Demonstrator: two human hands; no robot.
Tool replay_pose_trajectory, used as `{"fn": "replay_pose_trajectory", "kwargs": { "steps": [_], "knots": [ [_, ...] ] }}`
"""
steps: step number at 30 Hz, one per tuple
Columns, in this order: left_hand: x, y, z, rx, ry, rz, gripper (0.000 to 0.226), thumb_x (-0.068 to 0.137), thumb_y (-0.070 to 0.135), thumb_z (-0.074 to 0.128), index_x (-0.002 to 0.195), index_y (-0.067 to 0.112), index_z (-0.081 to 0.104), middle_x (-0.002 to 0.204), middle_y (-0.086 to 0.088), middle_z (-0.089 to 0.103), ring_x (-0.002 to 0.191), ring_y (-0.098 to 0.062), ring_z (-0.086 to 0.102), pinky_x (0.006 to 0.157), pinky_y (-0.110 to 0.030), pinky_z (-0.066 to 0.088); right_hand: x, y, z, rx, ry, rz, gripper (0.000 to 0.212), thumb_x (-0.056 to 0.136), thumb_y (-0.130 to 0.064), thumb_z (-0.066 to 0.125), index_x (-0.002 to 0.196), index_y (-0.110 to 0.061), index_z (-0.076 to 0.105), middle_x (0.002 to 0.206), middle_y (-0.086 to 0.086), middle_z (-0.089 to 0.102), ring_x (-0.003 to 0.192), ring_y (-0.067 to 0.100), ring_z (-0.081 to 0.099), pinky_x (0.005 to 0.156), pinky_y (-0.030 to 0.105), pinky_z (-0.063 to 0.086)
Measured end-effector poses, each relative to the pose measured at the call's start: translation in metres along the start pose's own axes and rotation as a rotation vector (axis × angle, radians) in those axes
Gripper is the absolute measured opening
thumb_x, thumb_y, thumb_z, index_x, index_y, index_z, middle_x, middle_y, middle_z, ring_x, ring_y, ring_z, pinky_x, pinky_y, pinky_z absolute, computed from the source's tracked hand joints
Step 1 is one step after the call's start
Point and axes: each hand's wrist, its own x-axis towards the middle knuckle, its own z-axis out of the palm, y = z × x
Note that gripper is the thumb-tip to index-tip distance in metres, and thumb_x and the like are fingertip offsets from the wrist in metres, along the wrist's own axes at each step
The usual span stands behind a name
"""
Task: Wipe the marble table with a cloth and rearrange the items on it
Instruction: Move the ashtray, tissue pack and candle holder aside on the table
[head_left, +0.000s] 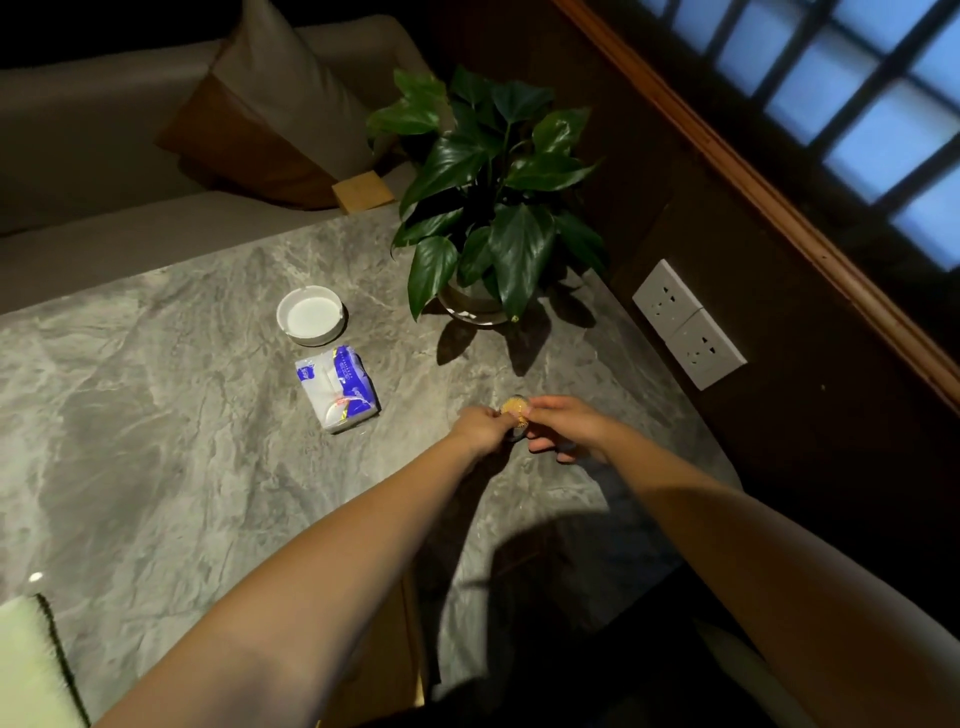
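Both my hands meet over the right part of the grey marble table (156, 415). My left hand (480, 428) and my right hand (563, 426) pinch a small round yellow-orange object (514, 406) between their fingertips, just above the tabletop. What it is stays unclear in the dim light. A blue and white tissue pack (337, 387) lies to the left of my hands. Behind it stands a white round ashtray (310, 315). A pale green cloth (31, 670) lies at the table's near left corner.
A potted green plant (491, 208) stands at the far right of the table, close to the wall. White wall sockets (688, 325) sit to the right. A sofa with a cushion (270, 114) lies beyond the far edge, and a small wooden block (362, 191) rests there.
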Motion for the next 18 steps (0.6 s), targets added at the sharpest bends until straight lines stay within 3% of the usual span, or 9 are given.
{"fn": "replay_pose_trajectory", "kwargs": {
  "steps": [3,6,9,11,13,16,18],
  "knots": [
    [-0.012,0.003,-0.003,0.052,-0.045,0.016,0.054,0.094,0.048,0.043,0.122,0.002,0.055,0.111,-0.015,0.060,0.093,-0.023,0.055,0.066,-0.029,0.038,-0.011,-0.008,0.000,0.019,-0.010,0.039,0.016,0.095,-0.044,0.049,0.103,-0.033,0.057,0.095,0.002,0.060,0.082,0.013,0.062,0.064,0.026,0.037],
    [-0.025,-0.004,-0.017,0.062,-0.081,0.026,0.061,0.096,0.049,0.037,0.135,0.003,0.044,0.134,-0.017,0.050,0.121,-0.030,0.049,0.091,-0.033,0.039,-0.014,-0.018,-0.003,-0.037,0.092,-0.024,0.033,0.096,-0.038,0.047,0.121,-0.019,0.055,0.102,0.006,0.058,0.094,0.021,0.059,0.075,0.034,0.044],
    [-0.041,-0.013,-0.039,0.021,0.000,0.039,0.065,0.098,0.045,0.037,0.146,0.002,0.025,0.154,-0.014,0.027,0.140,-0.028,0.030,0.110,-0.032,0.026,-0.016,-0.030,-0.007,-0.025,0.346,-0.215,0.047,0.096,-0.024,0.052,0.140,-0.010,0.043,0.121,0.009,0.056,0.118,0.029,0.052,0.103,0.042,0.041],
    [-0.051,-0.021,-0.057,0.006,0.082,0.047,0.070,0.097,0.045,0.038,0.150,0.005,0.013,0.157,-0.012,0.018,0.144,-0.027,0.021,0.114,-0.032,0.019,-0.023,-0.042,-0.005,0.014,0.430,-0.343,0.049,0.096,-0.017,0.050,0.143,-0.013,0.038,0.106,0.005,0.057,0.104,0.024,0.055,0.099,0.041,0.044],
    [-0.063,-0.030,-0.073,0.023,0.157,0.062,0.071,0.097,0.045,0.039,0.150,0.006,0.013,0.157,-0.012,0.019,0.145,-0.027,0.020,0.114,-0.032,0.018,-0.029,-0.055,0.002,-0.008,0.418,-0.440,0.044,0.096,-0.016,0.047,0.139,-0.013,0.041,0.098,0.007,0.056,0.092,0.019,0.053,0.086,0.033,0.043],
    [-0.077,-0.050,-0.093,-0.015,0.234,0.080,0.065,0.096,0.043,0.042,0.147,0.006,0.025,0.153,-0.010,0.029,0.142,-0.026,0.026,0.114,-0.033,0.022,-0.034,-0.072,0.025,-0.104,0.346,-0.534,0.026,0.096,-0.010,0.049,0.122,-0.005,0.050,0.095,0.011,0.051,0.090,0.018,0.048,0.077,0.020,0.036],
    [-0.089,-0.063,-0.101,-0.060,0.258,0.101,0.056,0.097,0.037,0.044,0.143,0.007,0.034,0.151,-0.010,0.033,0.138,-0.026,0.032,0.110,-0.031,0.026,-0.032,-0.074,0.044,-0.161,0.280,-0.535,0.033,0.096,-0.013,0.050,0.128,-0.005,0.048,0.101,0.009,0.052,0.096,0.018,0.049,0.083,0.023,0.036]
  ]
}}
